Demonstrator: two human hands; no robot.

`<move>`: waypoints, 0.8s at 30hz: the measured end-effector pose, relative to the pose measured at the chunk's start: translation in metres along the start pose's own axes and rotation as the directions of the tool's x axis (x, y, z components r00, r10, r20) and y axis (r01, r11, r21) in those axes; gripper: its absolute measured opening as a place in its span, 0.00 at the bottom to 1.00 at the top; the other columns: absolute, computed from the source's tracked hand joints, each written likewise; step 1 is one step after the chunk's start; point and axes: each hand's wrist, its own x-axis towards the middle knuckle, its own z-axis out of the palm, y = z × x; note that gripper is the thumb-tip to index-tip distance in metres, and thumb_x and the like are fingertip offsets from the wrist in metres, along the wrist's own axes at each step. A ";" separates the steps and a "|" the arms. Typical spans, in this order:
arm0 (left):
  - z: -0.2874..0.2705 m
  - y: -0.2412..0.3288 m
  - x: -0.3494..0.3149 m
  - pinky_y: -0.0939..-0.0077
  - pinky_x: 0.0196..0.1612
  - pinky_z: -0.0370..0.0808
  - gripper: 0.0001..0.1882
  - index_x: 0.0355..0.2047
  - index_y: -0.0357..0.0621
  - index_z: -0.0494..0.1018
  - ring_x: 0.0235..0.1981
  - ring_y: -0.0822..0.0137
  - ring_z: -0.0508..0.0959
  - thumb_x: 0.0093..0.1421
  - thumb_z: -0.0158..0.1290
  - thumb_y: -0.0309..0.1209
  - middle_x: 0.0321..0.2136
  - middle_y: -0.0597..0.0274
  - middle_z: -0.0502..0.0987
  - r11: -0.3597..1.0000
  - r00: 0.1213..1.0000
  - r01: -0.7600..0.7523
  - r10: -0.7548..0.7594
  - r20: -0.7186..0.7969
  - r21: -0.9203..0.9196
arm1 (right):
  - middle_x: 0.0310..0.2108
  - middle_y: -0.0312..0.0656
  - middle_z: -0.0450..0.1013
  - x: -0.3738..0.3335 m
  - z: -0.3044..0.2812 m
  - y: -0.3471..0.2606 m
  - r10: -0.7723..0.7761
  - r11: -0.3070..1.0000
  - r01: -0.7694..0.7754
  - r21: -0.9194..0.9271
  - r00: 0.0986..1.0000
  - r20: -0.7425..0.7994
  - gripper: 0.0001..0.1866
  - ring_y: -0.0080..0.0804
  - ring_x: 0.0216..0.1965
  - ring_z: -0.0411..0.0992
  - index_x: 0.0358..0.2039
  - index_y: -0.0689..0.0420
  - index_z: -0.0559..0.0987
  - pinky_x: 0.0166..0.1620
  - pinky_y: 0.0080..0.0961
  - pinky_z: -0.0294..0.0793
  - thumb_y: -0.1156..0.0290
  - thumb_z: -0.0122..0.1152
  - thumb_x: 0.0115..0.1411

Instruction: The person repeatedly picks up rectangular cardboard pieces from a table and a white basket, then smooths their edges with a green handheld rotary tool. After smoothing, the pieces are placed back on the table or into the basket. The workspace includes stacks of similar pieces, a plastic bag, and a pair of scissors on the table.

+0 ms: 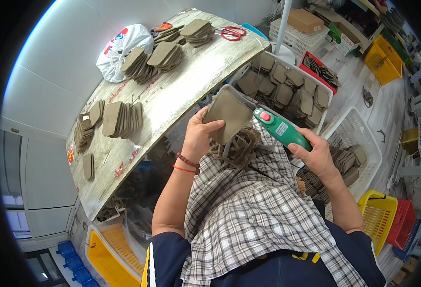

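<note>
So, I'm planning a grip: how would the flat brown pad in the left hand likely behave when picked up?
The brown pad is probably fairly stiff: gripped near its edge by the left hand, it shows no obvious droop. It looks thin, so likely light. Its matte face suggests little slip.

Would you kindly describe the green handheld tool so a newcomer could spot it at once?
Find the white checked cloth apron worn by the person; at its upper right is the right hand. That hand grips the rounded green tool, beside the flat olive-brown pad in the left hand. Its green body with a red button sets it apart from the nearby drab pads.
</note>
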 end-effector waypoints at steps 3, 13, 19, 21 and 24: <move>-0.002 -0.001 -0.002 0.75 0.42 0.77 0.23 0.51 0.34 0.69 0.38 0.71 0.79 0.54 0.55 0.14 0.41 0.59 0.78 0.999 1.000 0.025 -0.025 -0.001 0.042 | 0.32 0.38 0.76 -0.001 0.007 -0.003 -0.044 0.998 0.043 -0.036 0.999 -0.026 0.24 0.20 0.33 0.72 0.47 0.62 0.76 0.38 0.20 0.72 0.60 0.68 0.55; 0.001 -0.013 -0.008 0.77 0.44 0.75 0.21 0.49 0.36 0.71 0.39 0.73 0.78 0.53 0.55 0.14 0.40 0.62 0.78 0.991 0.993 0.110 -0.113 0.046 0.071 | 0.29 0.36 0.75 0.006 0.022 0.001 -0.006 1.000 0.007 0.020 0.999 -0.032 0.24 0.20 0.30 0.71 0.47 0.63 0.76 0.34 0.19 0.72 0.59 0.66 0.57; -0.003 0.013 -0.010 0.80 0.45 0.72 0.24 0.50 0.37 0.70 0.40 0.74 0.76 0.52 0.55 0.13 0.41 0.63 0.77 0.936 0.968 0.203 -0.236 0.084 0.287 | 0.27 0.35 0.73 0.010 0.013 -0.002 0.106 0.966 -0.126 0.228 0.990 0.098 0.23 0.17 0.26 0.69 0.46 0.64 0.76 0.29 0.16 0.70 0.60 0.65 0.58; -0.013 0.019 -0.009 0.80 0.45 0.72 0.23 0.48 0.37 0.69 0.40 0.74 0.74 0.51 0.56 0.14 0.41 0.63 0.76 0.892 0.964 0.204 -0.255 0.077 0.403 | 0.27 0.35 0.73 0.009 0.009 -0.003 0.128 0.956 -0.160 0.244 0.981 0.143 0.22 0.17 0.25 0.69 0.46 0.64 0.76 0.28 0.16 0.70 0.60 0.65 0.58; -0.026 0.023 -0.009 0.80 0.43 0.72 0.15 0.40 0.37 0.71 0.38 0.75 0.74 0.52 0.58 0.18 0.37 0.64 0.76 0.848 0.972 0.124 -0.208 0.109 0.515 | 0.26 0.35 0.73 0.006 0.004 -0.003 0.162 0.946 -0.210 0.245 0.966 0.203 0.22 0.17 0.25 0.69 0.45 0.64 0.77 0.28 0.17 0.70 0.59 0.65 0.58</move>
